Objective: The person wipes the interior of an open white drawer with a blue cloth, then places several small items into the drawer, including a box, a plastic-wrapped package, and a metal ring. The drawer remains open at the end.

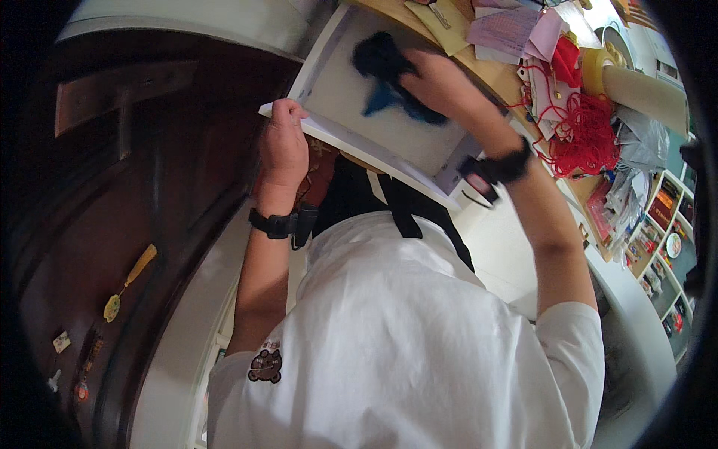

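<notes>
A white drawer (370, 146) stands pulled out before me, below a wooden tabletop. At its front left corner, my left hand (285, 140) grips the rim with the fingers curled over it. My right hand (435, 84) is inside the drawer, pressing a dark blue cloth (384, 59) over the pale bottom. The cloth is bunched and blurred, and part of it spreads below the hand. Much of the drawer's bottom (342, 73) shows bare around it. Each wrist wears a black strap with a small device on it.
Papers (505, 31), a heap of red cord (586, 137), a roll of yellow tape (595, 67) and crumpled plastic bags (642, 140) crowd the wooden tabletop (488, 70) at right. Beyond is a white compartment shelf (653, 255) with small items. A dark door (185, 151) stands close on the left.
</notes>
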Action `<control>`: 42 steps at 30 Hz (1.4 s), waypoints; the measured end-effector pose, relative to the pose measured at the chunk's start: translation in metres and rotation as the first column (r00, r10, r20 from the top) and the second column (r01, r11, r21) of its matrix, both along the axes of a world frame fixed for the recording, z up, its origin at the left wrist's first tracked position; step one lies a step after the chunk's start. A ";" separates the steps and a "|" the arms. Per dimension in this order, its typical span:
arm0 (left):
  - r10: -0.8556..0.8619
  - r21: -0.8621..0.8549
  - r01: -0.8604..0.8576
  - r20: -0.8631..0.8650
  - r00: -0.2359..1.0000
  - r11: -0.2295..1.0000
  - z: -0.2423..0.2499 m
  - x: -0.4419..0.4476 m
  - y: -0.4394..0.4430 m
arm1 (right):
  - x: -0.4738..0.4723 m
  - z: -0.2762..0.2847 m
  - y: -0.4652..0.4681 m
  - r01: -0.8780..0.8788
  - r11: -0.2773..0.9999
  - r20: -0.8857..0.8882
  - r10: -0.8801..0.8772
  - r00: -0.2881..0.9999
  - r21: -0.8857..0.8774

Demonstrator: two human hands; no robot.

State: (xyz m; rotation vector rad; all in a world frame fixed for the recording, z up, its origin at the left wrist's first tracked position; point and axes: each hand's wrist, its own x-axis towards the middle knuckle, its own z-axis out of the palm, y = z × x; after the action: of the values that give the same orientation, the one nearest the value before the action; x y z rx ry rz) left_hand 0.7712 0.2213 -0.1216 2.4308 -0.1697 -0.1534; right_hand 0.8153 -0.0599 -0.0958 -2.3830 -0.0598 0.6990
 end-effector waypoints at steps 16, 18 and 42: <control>-0.013 -0.071 0.015 0.026 1.000 0.997 -0.005 0.002 0.001 | -0.032 -0.014 0.009 -0.818 0.548 -0.495 0.669 0.554 -0.176; -0.001 -0.094 0.006 0.046 0.999 0.996 -0.006 0.000 0.001 | -0.018 -0.006 0.003 -0.614 0.769 -0.298 0.553 0.778 -0.179; 0.024 -0.063 -0.025 -0.027 0.999 0.998 -0.001 -0.001 -0.001 | -0.014 -0.077 0.102 -0.516 0.835 0.403 0.546 0.734 -0.192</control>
State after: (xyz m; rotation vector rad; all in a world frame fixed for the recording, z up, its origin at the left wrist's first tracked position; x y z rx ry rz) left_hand 0.7701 0.2208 -0.1231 2.3660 -0.1313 -0.1660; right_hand 0.8017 0.0421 -0.1732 -2.5584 -0.9689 0.3794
